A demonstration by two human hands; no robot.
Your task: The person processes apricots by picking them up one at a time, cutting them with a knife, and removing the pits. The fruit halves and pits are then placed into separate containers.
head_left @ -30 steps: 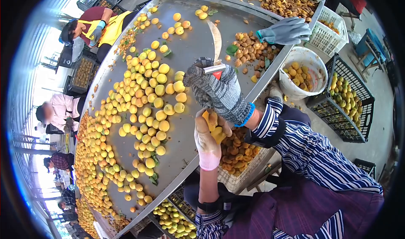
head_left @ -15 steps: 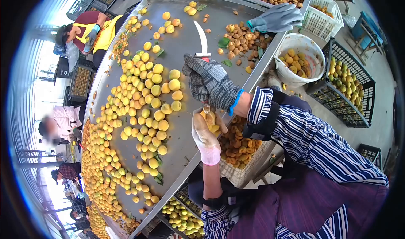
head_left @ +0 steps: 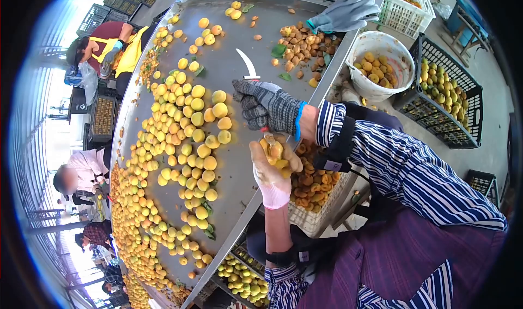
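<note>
My right hand (head_left: pixel 268 107), in a dark grey knit glove, is closed round the handle of a curved knife (head_left: pixel 248 64). The pale blade juts out past the thumb side, pointing away from me. From the other end of the handle a small metal tip reaches the apricot (head_left: pixel 276 152). My left hand (head_left: pixel 268 175), in a white and pink glove, grips this apricot, which looks cut open. Both hands are over the near edge of the metal table (head_left: pixel 234 186). Below them, cut apricot pieces (head_left: pixel 313 186) fill a pale crate (head_left: pixel 308 222).
Many whole apricots (head_left: pixel 185 134) cover the table's left side. A pile of stones (head_left: pixel 302 47) and a grey glove (head_left: pixel 346 13) lie at the far right. A white bucket (head_left: pixel 403 50) and black crate (head_left: pixel 474 99) hold fruit. Co-workers (head_left: pixel 109 47) are across the table.
The view has shifted slightly. The knife's blade now leans more to the left, and the tip has turned within the apricot. Both hands keep their hold.
</note>
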